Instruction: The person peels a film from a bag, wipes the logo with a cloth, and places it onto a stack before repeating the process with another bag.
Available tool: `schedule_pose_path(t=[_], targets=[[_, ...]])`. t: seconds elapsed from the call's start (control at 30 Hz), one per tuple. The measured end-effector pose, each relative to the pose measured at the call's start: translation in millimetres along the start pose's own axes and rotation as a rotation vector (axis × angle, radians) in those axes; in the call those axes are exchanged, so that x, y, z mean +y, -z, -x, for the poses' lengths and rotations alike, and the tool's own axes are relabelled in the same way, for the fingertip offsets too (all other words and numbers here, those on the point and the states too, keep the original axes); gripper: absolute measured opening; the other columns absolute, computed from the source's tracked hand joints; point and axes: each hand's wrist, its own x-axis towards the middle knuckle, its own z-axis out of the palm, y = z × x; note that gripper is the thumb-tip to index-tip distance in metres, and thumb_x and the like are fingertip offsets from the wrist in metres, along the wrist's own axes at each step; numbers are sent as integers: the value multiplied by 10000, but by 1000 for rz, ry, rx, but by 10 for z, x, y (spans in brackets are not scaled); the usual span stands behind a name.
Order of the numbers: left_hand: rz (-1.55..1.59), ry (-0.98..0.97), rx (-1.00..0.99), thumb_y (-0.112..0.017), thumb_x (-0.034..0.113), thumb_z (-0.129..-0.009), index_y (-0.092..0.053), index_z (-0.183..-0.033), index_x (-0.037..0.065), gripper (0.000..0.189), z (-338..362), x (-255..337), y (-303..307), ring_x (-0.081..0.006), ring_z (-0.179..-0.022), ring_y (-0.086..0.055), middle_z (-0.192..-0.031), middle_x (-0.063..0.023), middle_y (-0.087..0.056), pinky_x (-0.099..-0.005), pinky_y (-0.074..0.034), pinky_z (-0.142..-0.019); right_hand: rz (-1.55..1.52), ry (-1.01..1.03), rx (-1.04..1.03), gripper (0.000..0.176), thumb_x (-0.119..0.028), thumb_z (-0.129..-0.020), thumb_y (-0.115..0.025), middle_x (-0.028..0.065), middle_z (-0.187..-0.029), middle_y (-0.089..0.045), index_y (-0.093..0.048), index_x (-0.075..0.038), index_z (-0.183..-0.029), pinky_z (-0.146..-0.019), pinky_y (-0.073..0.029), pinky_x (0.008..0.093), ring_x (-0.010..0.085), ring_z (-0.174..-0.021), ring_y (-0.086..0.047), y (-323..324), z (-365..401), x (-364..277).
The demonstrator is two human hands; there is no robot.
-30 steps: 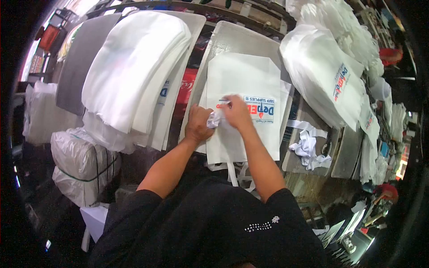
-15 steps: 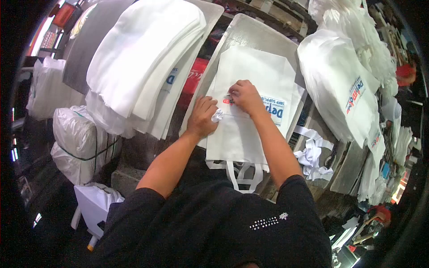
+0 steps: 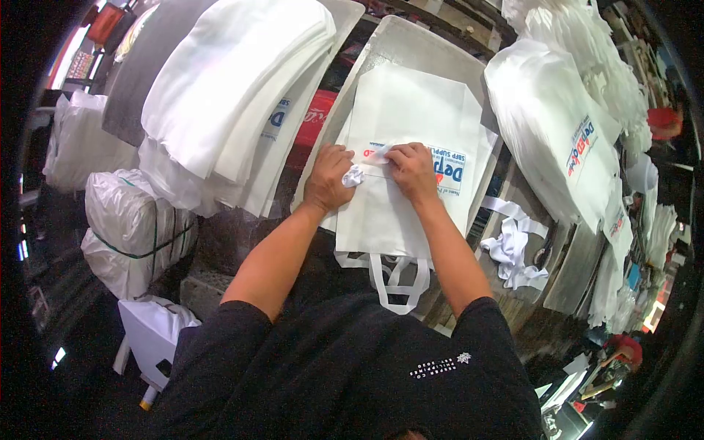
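left hand (image 3: 328, 180) clenched crumpled scrap (image 3: 353, 176); right hand (image 3: 413, 170) pinched strip (image 3: 379, 152) on "DepEd" tote bag (image 3: 400, 110), shifted lower than before.

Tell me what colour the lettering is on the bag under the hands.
Lettering is blue with some red, on a white bag; head view, beside the right hand.

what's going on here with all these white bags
A person has a white tote bag flat on a pale board, its handles hanging toward them. The left hand holds a crumpled white wad against the bag. The right hand rests by the blue print, fingertips at a small pale strip; whether it grips it is unclear. More white bags are stacked to the left.
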Motion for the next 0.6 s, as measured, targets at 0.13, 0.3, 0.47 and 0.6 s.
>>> schedule_pose_path(t=[0.13,0.3,0.47,0.6], targets=[[-22,-8,10,-767,109,-641,-645,-993,-11,392,-19,34,12,-373,-1128,-568,-1098,-178,-632,-491,-405,-1052,-3,-27,-16,182,-95,-741,-696,1,-984,-693,-700,-131,-919,-891,-454,417,248,-983,-599,22,98,12],[7,-19,3,-775,126,-650,-651,-1011,-19,409,-9,7,-1,-377,-1133,-568,-1097,-181,-634,-482,-409,-1053,-7,-71,-21,204,-84,-751,-704,11,-1003,-693,-695,-127,-950,-917,-446,404,251,-1003,-592,83,227,-16],[23,-46,-4,-782,133,-652,-656,-1042,-17,436,1,-29,-6,-389,-1135,-574,-1109,-184,-650,-478,-421,-1041,-35,-15,38,106,-94,-791,-645,10,-950,-688,-677,-121,-887,-863,-463,406,232,-958,-616,79,299,9],[122,-30,19,-752,146,-647,-636,-898,6,310,-19,-20,10,-385,-1135,-561,-1108,-165,-654,-486,-405,-1039,-65,-7,91,88,-95,-803,-639,14,-942,-689,-676,-117,-879,-859,-462,403,230,-951,-619,59,315,6]])
